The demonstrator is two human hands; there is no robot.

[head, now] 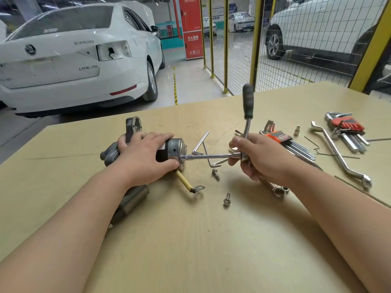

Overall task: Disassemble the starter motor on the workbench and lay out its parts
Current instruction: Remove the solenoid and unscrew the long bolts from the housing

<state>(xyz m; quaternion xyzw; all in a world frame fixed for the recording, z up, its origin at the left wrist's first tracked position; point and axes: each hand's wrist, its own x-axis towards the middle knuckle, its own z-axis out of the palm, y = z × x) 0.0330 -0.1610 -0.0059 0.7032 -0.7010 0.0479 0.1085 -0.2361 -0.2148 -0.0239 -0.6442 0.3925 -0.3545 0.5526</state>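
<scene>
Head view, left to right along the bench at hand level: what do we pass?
Left hand gripping the starter motor → loose hex key → right hand gripping the ratchet → orange hex key set → small socket → red hex key set. Bent spanner left out: it overlaps the red set.

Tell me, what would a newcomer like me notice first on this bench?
At the centre, the left hand holds the starter motor down on the workbench, while the right hand grips a socket wrench whose long extension runs to the motor's end. Two loose bolts lie just in front, and hex key sets are spread out to the right. Behind the bench, a white car fills the upper left.
</scene>
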